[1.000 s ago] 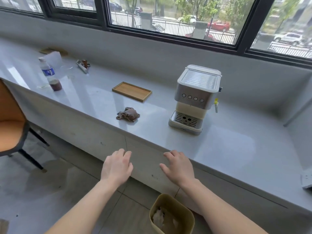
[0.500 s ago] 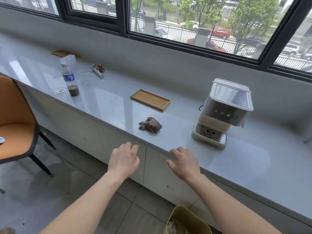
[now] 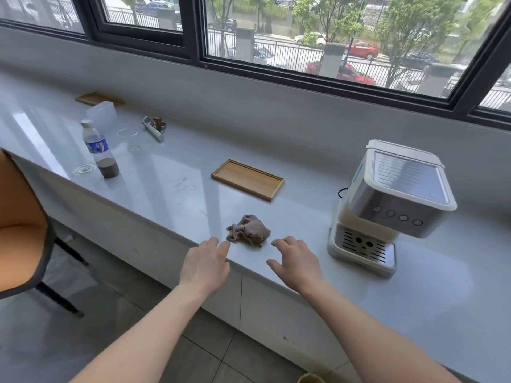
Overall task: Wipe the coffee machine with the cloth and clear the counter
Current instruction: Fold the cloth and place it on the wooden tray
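A crumpled brown cloth [image 3: 250, 230] lies near the front edge of the pale counter [image 3: 171, 178]. To its right stands a white and silver coffee machine [image 3: 387, 208], upright, its drip tray facing me. My left hand [image 3: 206, 265] hovers at the counter's edge just left of the cloth, fingers straight, holding nothing. My right hand [image 3: 296, 262] is over the counter just right of the cloth, fingers spread, also holding nothing. Neither hand touches the cloth.
A wooden tray [image 3: 247, 179] lies behind the cloth. Farther left stand a plastic bottle [image 3: 101, 150] with dark liquid, a clear box [image 3: 101, 114], glass lids and small coffee tools [image 3: 154, 127]. An orange chair [image 3: 22, 225] is at the left. A bin rim [image 3: 311, 378] shows at the bottom.
Both hands have moved forward from below the counter's edge up to either side of the cloth. My view has shifted left and closer, so the machine now sits farther right.
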A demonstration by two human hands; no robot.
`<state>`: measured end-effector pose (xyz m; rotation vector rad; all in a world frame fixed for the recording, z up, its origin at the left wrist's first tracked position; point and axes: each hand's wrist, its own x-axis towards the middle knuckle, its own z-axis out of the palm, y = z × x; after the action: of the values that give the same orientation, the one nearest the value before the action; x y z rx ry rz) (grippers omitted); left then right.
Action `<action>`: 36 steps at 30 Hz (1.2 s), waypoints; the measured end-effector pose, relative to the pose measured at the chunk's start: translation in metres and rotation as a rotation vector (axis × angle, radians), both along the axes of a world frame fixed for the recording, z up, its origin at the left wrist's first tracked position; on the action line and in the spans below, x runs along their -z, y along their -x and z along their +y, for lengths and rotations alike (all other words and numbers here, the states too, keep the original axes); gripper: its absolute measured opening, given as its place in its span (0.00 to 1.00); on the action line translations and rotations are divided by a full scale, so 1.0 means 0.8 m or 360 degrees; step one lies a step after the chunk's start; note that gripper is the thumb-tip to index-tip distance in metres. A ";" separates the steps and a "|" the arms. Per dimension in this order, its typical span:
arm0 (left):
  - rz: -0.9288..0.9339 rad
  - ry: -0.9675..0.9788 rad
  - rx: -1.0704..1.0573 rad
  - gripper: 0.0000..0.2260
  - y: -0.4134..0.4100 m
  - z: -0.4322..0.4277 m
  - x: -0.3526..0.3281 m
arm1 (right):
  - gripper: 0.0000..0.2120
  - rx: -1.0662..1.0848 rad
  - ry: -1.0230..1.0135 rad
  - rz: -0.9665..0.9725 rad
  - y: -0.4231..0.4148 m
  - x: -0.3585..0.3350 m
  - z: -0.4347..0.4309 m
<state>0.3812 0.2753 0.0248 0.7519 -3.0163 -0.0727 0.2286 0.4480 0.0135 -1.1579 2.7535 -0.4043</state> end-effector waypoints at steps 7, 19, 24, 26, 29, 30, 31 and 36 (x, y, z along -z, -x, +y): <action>-0.0122 -0.0108 -0.0026 0.21 0.086 -0.041 0.017 | 0.24 -0.0151 -0.0029 -0.0198 0.070 0.028 -0.060; -0.0234 -0.0311 0.0111 0.28 0.159 -0.100 0.046 | 0.39 -0.0214 -0.0173 -0.0357 0.125 0.048 -0.126; -0.0386 -0.0460 0.0427 0.35 0.184 -0.137 0.062 | 0.40 -0.0228 -0.0332 -0.0388 0.126 0.055 -0.148; -0.0435 -0.0492 0.0585 0.33 0.192 -0.152 0.068 | 0.35 -0.0207 -0.0366 -0.0365 0.122 0.058 -0.155; -0.0431 -0.0574 0.0762 0.25 0.203 -0.166 0.076 | 0.26 -0.0174 -0.0406 -0.0360 0.120 0.057 -0.161; -0.0421 -0.0587 0.0821 0.23 0.207 -0.172 0.078 | 0.24 -0.0152 -0.0407 -0.0366 0.120 0.056 -0.165; -0.0409 -0.0599 0.0870 0.21 0.211 -0.177 0.080 | 0.23 -0.0128 -0.0403 -0.0372 0.120 0.054 -0.168; -0.0371 -0.0650 0.0996 0.10 0.229 -0.199 0.080 | 0.21 0.0018 -0.0329 -0.0382 0.113 0.041 -0.185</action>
<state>0.1982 0.1164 -0.0393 -0.2313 -3.3707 -0.6689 0.1378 0.2998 -0.0190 -0.9756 2.5257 -0.2346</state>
